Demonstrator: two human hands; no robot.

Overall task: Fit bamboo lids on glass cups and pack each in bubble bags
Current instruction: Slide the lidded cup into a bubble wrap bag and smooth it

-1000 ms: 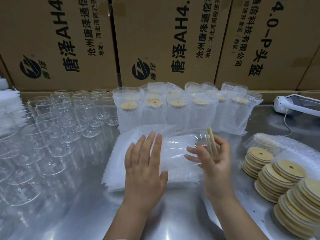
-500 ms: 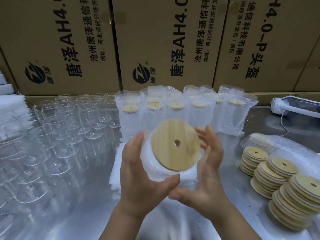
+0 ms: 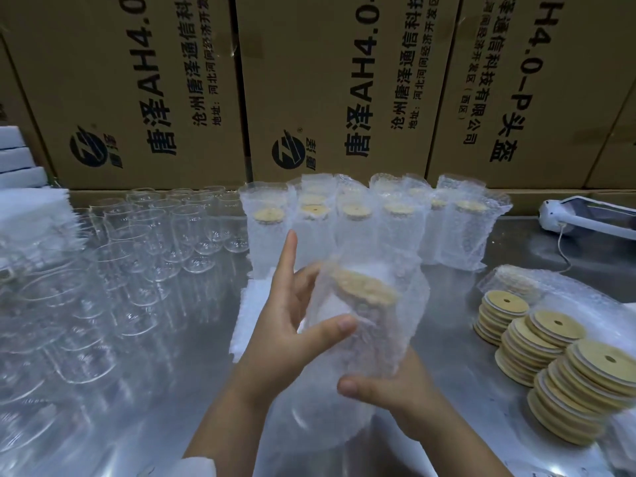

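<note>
I hold a glass cup with a bamboo lid [image 3: 364, 287] inside a bubble bag [image 3: 382, 325], tilted, above the steel table. My left hand [image 3: 289, 328] grips the bag's left side, thumb across the front and index finger pointing up. My right hand [image 3: 389, 390] cups the bag's bottom from below, thumb curled at the front. A row of packed, bagged cups [image 3: 371, 222] stands behind. Bare glass cups [image 3: 144, 242] fill the left. Stacks of bamboo lids [image 3: 547, 352] lie at the right. A pile of flat bubble bags [image 3: 247, 311] lies under my hands.
Large cardboard boxes [image 3: 309, 91] wall off the back of the table. A white device with a cord [image 3: 585, 218] lies at the far right. White foam sheets [image 3: 20, 173] are stacked at the far left. A bubble bag with more lids [image 3: 516, 280] sits behind the stacks.
One second ago my hands lay on the flat bag pile, the right holding a lid edge-on. Then the lidded cup faced me. Now the bag covers the cup, lid included.
</note>
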